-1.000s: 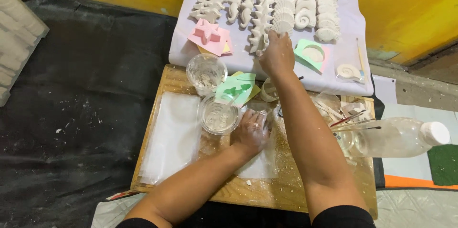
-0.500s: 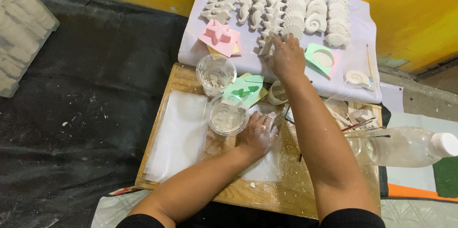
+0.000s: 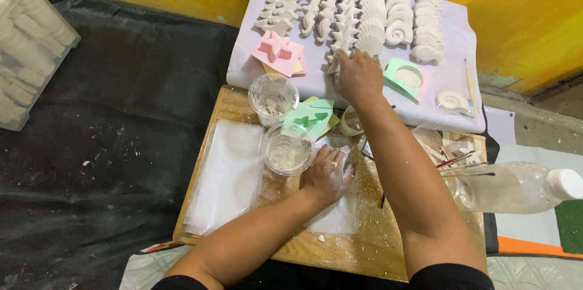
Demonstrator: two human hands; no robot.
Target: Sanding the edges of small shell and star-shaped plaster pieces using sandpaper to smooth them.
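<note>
Right hand point(image 3: 358, 76) reaches far across the white cloth point(image 3: 449, 65) with its fingers curled down over a small white cast figure point(image 3: 336, 62) at the near end of the rows of white cast shapes point(image 3: 364, 10); it seems to be pinching that piece, though the fingertips are hidden under the knuckles, so the grip itself cannot be made out. The figure sits on the cloth just right of the pink star mould point(image 3: 277, 50) and left of the green mould point(image 3: 405, 75). As a judgement, such a cast piece is light, stiff and brittle, with thin points that could snap, and its dusty surface gives little grip, so it is best taken by its thicker middle from both sides rather than by an edge or tip. The right forearm runs long and nearly straight from the near edge to the cloth, wrist slightly bent down. Left hand point(image 3: 328, 171), dusted white, lies palm down with fingers spread on the clear plastic sheet point(image 3: 331, 217) on the wooden board point(image 3: 376, 247), holding nothing, just right of a clear cup point(image 3: 286, 149) with white residue. A second clear cup point(image 3: 273, 97) stands farther off, and a plastic bottle point(image 3: 510, 188) lies on its side to the right.
</note>
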